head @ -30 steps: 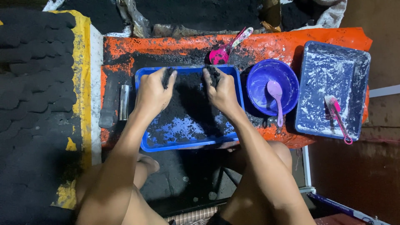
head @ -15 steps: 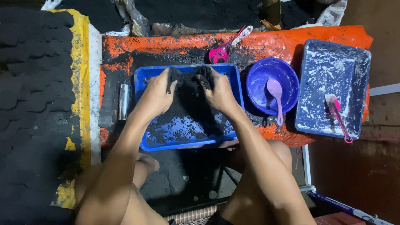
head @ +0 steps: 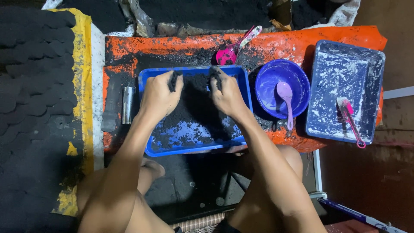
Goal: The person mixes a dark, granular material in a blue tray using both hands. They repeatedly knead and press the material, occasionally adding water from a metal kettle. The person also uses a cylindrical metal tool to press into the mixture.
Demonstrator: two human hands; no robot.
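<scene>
A low orange table (head: 172, 43) smeared with black grime carries everything, with rows of dark pressed lumps (head: 30, 64) drying on the yellow-edged sheet to its left. Three containers sit on it: a shallow blue plastic tray (head: 194, 149) in front of the person, within easy reach of both arms, a second blue tray crusted with white powder (head: 345, 90) at the far right, and a round purple bowl (head: 282, 84) between them. The black powdery mix (head: 194, 103) lies heaped at the near tray's far end. The left hand (head: 160, 97) and right hand (head: 226, 97) are both curled closed on clumps of it. Three spoons: purple (head: 285, 101) in the bowl, pink (head: 233, 49) behind the tray, pink-handled (head: 350, 118) in the white tray. One small metal cylinder (head: 127, 105) lies left
</scene>
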